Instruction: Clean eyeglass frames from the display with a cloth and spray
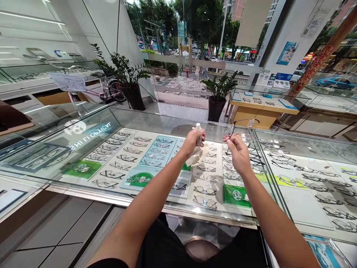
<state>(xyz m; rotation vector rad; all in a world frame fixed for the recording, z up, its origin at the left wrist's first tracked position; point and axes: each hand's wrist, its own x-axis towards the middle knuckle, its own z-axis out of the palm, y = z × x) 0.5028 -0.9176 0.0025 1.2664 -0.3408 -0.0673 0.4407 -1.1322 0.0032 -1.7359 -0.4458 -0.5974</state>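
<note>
My left hand point(191, 143) is wrapped round a small bottle point(198, 128) with a white cap, held upright above the glass counter. A pale cream cloth point(201, 154) hangs beneath the same hand, apparently held with the bottle. To the right, my right hand point(239, 153) pinches a pair of thin dark-framed eyeglasses point(232, 130). One temple sticks out to the right with a small white tag on it. Part of the frame is hidden by my fingers. The two hands are apart, both over the display case.
Below my hands, the glass display case point(156, 118) holds rows of eyeglasses on white, blue and green panels. Another glass case point(320, 141) adjoins on the right. Potted plants point(131, 95), a bicycle point(111, 89) and a wooden display table point(260, 111) stand beyond, before the street window.
</note>
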